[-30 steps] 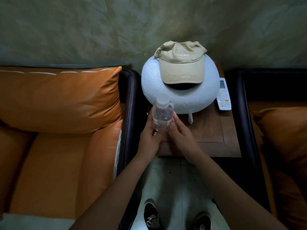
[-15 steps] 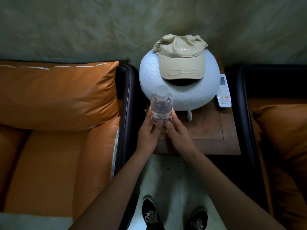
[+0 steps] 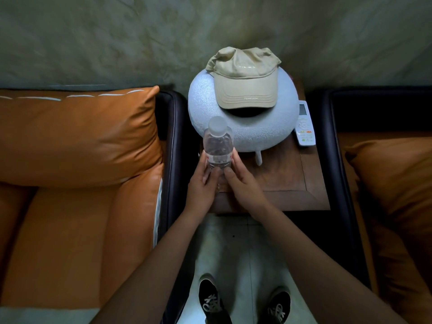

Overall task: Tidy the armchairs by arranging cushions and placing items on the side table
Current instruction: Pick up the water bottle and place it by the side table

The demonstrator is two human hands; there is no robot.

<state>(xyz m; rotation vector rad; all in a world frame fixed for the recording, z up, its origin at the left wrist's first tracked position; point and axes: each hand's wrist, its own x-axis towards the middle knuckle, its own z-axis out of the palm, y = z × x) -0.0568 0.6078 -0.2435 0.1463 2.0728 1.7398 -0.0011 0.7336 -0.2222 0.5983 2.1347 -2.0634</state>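
A clear plastic water bottle (image 3: pixel 218 142) with a white cap stands upright at the front left of the wooden side table (image 3: pixel 289 176). My left hand (image 3: pixel 201 185) and my right hand (image 3: pixel 245 183) both wrap its lower half. Behind it a round white cushion (image 3: pixel 203 106) lies on the table with a beige cap (image 3: pixel 244 78) on top. A white remote control (image 3: pixel 304 127) lies at the table's right edge. An orange cushion (image 3: pixel 77 134) leans on the left armchair's back; another orange cushion (image 3: pixel 397 183) sits on the right armchair.
The left armchair's orange seat (image 3: pixel 70 242) has a dark armrest (image 3: pixel 174 141) beside the table. The right armchair's dark armrest (image 3: pixel 336 160) borders the table's other side. My feet in black shoes (image 3: pixel 212 300) stand on pale floor tiles between the chairs.
The bottle and both hands have shifted slightly further back on the table, toward the white cushion. The view has tilted a little. The grip has stayed the same.
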